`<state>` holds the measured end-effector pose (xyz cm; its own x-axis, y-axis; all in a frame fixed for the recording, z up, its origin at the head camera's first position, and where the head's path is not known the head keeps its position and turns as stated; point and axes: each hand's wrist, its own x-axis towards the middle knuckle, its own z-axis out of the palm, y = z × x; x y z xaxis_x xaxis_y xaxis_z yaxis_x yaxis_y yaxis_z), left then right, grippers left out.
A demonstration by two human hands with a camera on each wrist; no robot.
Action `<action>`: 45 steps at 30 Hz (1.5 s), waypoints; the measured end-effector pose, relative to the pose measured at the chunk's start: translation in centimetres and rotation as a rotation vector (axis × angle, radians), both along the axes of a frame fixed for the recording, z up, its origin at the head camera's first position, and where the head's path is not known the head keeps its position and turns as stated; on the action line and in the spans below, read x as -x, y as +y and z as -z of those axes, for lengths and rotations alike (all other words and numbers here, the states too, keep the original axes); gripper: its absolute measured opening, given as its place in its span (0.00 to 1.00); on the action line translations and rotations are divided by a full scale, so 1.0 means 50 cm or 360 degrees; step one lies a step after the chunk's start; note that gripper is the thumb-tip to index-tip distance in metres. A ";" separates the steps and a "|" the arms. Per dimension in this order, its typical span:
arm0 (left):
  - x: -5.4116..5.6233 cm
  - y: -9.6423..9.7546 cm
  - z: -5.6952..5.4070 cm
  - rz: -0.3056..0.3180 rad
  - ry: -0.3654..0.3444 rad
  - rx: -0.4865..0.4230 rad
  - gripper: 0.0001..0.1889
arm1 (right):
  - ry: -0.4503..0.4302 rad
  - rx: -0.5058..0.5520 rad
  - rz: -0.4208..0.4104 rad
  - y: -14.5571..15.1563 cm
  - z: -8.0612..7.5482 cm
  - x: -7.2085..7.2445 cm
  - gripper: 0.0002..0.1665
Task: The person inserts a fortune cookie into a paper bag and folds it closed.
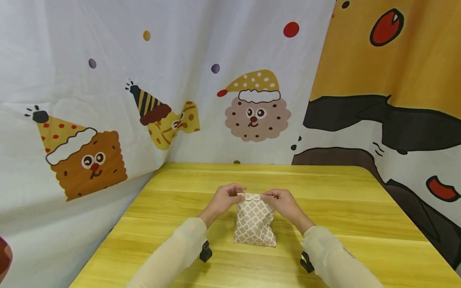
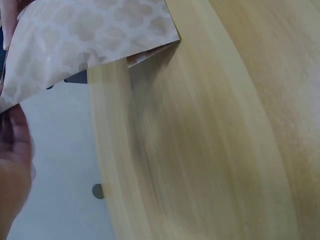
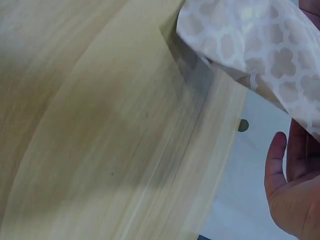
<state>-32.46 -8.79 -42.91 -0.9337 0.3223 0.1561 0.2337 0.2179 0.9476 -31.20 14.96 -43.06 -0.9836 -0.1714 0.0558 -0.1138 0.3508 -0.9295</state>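
Note:
A small beige paper bag (image 1: 254, 222) with a white lattice print stands over the middle of the table, its top edge folded down into a narrow band. My left hand (image 1: 227, 197) pinches the left end of that fold, thumb in front. At the right end, my right hand (image 1: 282, 202) pinches the fold the same way. The left wrist view shows the bag (image 2: 85, 40) with its lower corner close over the wood and my left hand (image 2: 15, 155) at its edge. In the right wrist view, fingers of my right hand (image 3: 295, 195) lie behind the bag (image 3: 265, 55).
The yellow wood-grain table (image 1: 173, 188) spreads around the bag on all sides. Behind it and to the left hangs a white curtain (image 1: 180, 48) printed with cartoon biscuits. Black straps (image 1: 205, 252) sit at both wrists, below pale sleeves (image 1: 176, 248).

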 end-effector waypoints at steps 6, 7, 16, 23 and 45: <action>-0.003 0.029 -0.014 0.0013 -0.0046 0.0177 0.12 | 0.0038 0.0047 -0.0037 -0.003 -0.004 -0.004 0.15; -0.003 0.033 -0.014 0.0010 -0.0053 0.0198 0.11 | 0.0040 0.0061 -0.0059 -0.001 -0.004 -0.005 0.17; -0.004 0.028 -0.005 -0.0044 -0.0038 0.0126 0.08 | -0.0040 0.0100 -0.0172 0.027 0.003 -0.007 0.14; -0.005 0.038 -0.014 -0.0033 -0.0075 0.0132 0.08 | -0.0066 0.0098 -0.0195 0.011 -0.008 -0.007 0.20; -0.014 0.037 -0.020 -0.0011 0.0172 0.0489 0.04 | 0.0157 -0.0217 -0.0032 -0.011 -0.006 -0.014 0.07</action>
<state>-31.76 -6.96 -41.93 -0.9193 0.3634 0.1511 0.3271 0.4919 0.8069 -30.48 14.41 -42.75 -0.9708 -0.2034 0.1271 -0.2106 0.4697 -0.8573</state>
